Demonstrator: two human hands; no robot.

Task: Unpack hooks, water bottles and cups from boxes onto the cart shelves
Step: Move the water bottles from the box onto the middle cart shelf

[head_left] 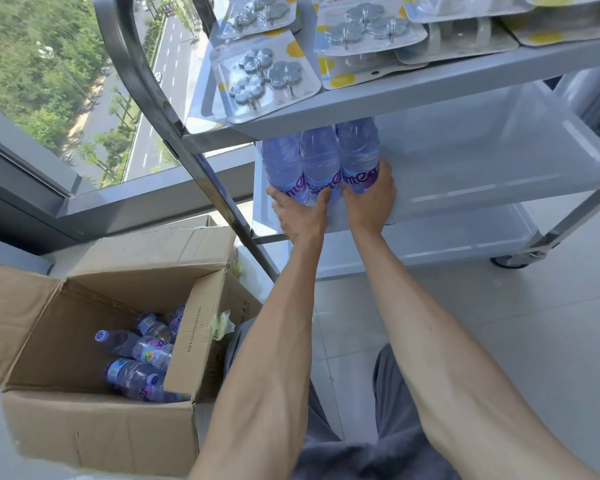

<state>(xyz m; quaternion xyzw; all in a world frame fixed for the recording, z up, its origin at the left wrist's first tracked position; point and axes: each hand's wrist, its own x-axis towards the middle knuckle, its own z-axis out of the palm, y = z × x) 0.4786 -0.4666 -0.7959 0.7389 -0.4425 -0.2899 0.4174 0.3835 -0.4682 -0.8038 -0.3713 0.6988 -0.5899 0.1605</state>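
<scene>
Head view, near to far. Nearest you, on the left, the open cardboard box [84, 358] holds several water bottles [139, 358] lying loose on their sides; these are not yet unpacked. Both your forearms reach forward to the middle shelf [465, 161] of the cart [146, 81]. Your left hand [300, 216] curls round the lower part of the two left bottles in a row of three bottles [321, 161] standing at the shelf's near left corner, and your right hand [371, 199] wraps the lower part of the right-hand bottle. The three stand touching one another; whether they already rest fully on the shelf cannot be told. The remainder of that shelf shows bare, as does the visible part of the bottom shelf [430, 240]. Farther up, the top shelf [430, 84] carries many hook packs [264, 77], overlapping. Judgement: hooks appear largely done, bottles are barely begun, and no cups are in sight
</scene>
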